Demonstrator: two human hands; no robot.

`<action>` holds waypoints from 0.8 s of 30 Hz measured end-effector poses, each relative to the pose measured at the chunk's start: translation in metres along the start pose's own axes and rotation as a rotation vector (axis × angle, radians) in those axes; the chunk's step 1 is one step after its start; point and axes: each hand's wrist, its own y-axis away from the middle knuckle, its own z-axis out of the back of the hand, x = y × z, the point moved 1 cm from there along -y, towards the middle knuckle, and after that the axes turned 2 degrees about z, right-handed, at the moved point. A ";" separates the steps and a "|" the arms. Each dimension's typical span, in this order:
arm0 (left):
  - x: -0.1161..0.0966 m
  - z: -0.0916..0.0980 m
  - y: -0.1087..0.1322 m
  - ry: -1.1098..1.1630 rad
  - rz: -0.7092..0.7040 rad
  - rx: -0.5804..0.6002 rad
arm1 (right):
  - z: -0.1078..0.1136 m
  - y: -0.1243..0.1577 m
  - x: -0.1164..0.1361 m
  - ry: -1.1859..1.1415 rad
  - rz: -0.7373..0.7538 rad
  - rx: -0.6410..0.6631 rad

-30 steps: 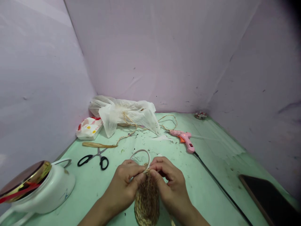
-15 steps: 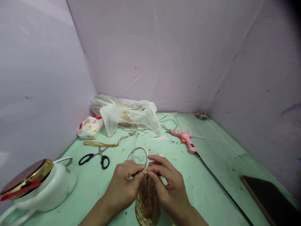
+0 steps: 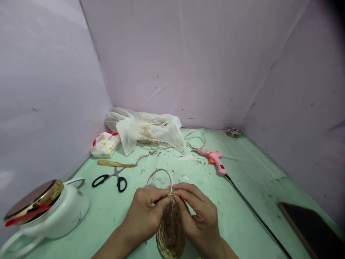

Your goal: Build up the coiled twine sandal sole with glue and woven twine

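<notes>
A brown oval piece of woven straw point(image 3: 170, 230) hangs between my hands, its top end pinched from both sides. My left hand point(image 3: 149, 207) is closed, thumb and forefinger gripping the piece's upper left edge. From the other side my right hand point(image 3: 198, 212) holds the same end between thumb and fingers. A thin white hoop point(image 3: 161, 169) arches up from between my fingertips, where a bit of yellow straw point(image 3: 170, 195) shows at the join. The hoop's lower part is hidden behind my left hand.
Black-handled scissors point(image 3: 115, 175) and a wooden stick point(image 3: 115, 163) lie at left, near a white lidded pot point(image 3: 67, 212). A pink glue gun point(image 3: 215, 160) with a black cord lies right. A plastic bag point(image 3: 151, 126), a paper box point(image 3: 105, 144) and a phone point(image 3: 309, 226) are around.
The right fingers have drawn closer together at the top of the straw piece. The hoop stands slightly more upright. The whole view has shifted a little.
</notes>
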 end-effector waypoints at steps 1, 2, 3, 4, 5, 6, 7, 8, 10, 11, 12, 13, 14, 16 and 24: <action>0.000 0.000 -0.001 -0.001 -0.001 0.010 | 0.000 -0.001 0.000 -0.017 -0.020 0.005; -0.001 0.001 -0.001 -0.002 -0.009 0.028 | 0.001 -0.002 0.001 -0.043 -0.047 0.010; -0.001 0.003 -0.002 0.000 -0.023 0.056 | 0.001 -0.003 0.001 -0.075 -0.093 0.012; -0.002 0.004 -0.003 0.004 -0.039 0.095 | 0.001 -0.004 0.000 -0.112 -0.158 0.008; -0.003 0.005 -0.004 0.009 -0.054 0.135 | 0.002 -0.005 0.000 -0.153 -0.237 0.001; -0.004 0.007 -0.005 0.014 -0.059 0.168 | 0.002 -0.006 -0.001 -0.197 -0.321 -0.008; -0.004 0.009 -0.006 0.017 -0.049 0.186 | 0.003 -0.007 -0.002 -0.245 -0.400 -0.011; -0.004 0.010 -0.006 0.016 -0.027 0.189 | 0.003 -0.008 -0.003 -0.295 -0.472 -0.010; -0.003 0.013 -0.007 0.010 0.026 0.164 | 0.003 -0.009 -0.005 -0.404 -0.580 0.006; -0.002 0.013 -0.007 0.012 0.048 0.150 | 0.003 -0.010 -0.006 -0.459 -0.620 0.015; -0.001 0.013 -0.008 0.021 0.064 0.139 | 0.002 -0.010 -0.007 -0.510 -0.655 0.019; 0.000 0.013 -0.008 0.035 0.074 0.129 | 0.001 -0.010 -0.008 -0.557 -0.689 0.019; 0.001 0.013 -0.007 0.048 0.082 0.120 | 0.000 -0.009 -0.008 -0.599 -0.726 0.014; 0.003 0.011 -0.007 0.058 0.096 0.098 | -0.001 -0.008 -0.009 -0.672 -0.802 -0.013; 0.001 0.009 -0.007 0.032 0.056 0.110 | -0.003 -0.007 -0.009 -0.893 -0.954 -0.069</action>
